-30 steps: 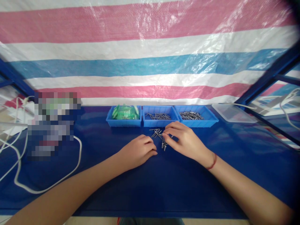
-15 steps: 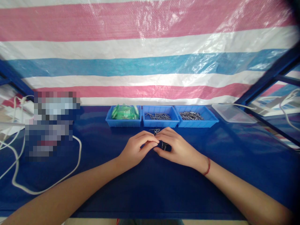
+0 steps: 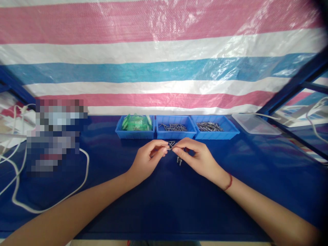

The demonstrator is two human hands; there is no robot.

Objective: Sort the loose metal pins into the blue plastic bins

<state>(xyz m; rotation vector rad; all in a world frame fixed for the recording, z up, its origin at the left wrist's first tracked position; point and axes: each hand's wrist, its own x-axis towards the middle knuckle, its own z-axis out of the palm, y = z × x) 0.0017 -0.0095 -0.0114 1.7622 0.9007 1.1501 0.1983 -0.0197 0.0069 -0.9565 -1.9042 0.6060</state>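
A thin metal screw (image 3: 169, 149) spans the small gap between my fingertips; its finer shape is too small to make out. My left hand (image 3: 149, 159) pinches it at the left end between thumb and fingers. From the other side, the thumb and forefinger of my right hand (image 3: 196, 155) close on its right end. Just behind the fingers lies a little heap of loose screws (image 3: 171, 144) on the blue tabletop. More small metal pieces (image 3: 179, 160) lie under my right hand, partly hidden by it.
Beyond my hands stand three blue bins in a row: the left bin (image 3: 134, 134) with green packets, the middle bin (image 3: 176, 134) with screws, the right bin (image 3: 217, 135) with small metal parts. A clear lid (image 3: 256, 124) lies right; a white cable (image 3: 87, 167) curves left.
My hands have drawn slightly apart, and the screw between the fingertips now shows. My right fingers have straightened into a pinch, uncovering more of the metal pieces below.
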